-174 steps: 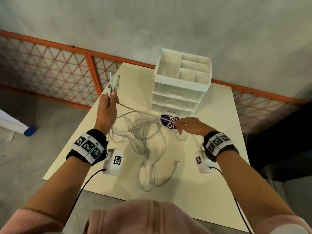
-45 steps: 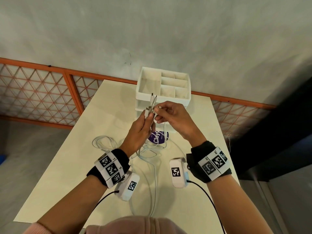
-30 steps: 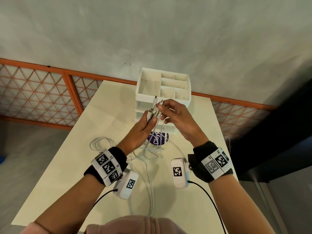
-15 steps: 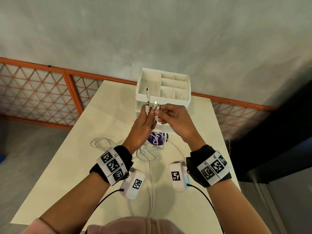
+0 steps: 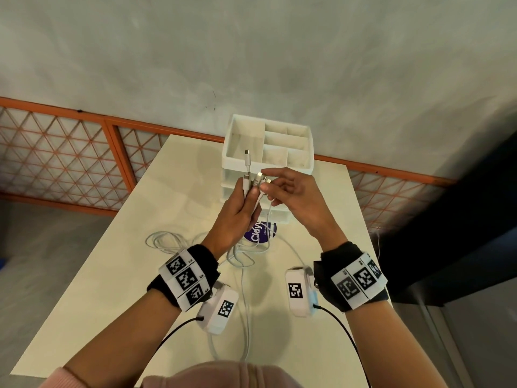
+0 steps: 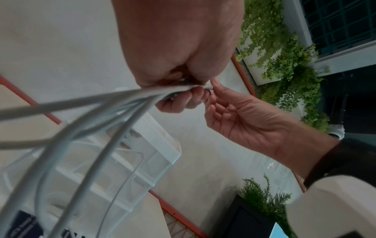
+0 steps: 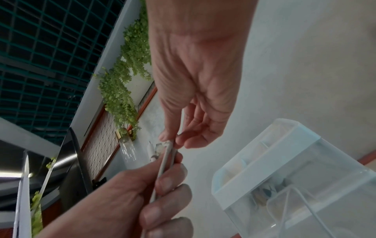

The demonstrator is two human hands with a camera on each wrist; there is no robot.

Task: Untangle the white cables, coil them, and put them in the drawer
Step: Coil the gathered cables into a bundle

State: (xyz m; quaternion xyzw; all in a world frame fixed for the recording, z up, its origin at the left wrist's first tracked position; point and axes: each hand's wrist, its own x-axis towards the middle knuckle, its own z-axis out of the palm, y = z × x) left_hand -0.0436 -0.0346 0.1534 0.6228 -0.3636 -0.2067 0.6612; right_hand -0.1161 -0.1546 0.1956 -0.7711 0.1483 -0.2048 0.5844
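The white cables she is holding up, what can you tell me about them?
The white cables are thin, smooth and plastic-looking, with small metal-tipped plugs at their ends. The left hand grips several together near the plugs, which point upward, one standing higher than the rest. The right hand pinches one plug between thumb and finger. Below the hands the cables hang in loose, tangled loops onto the cream table, in front of the white drawer unit.
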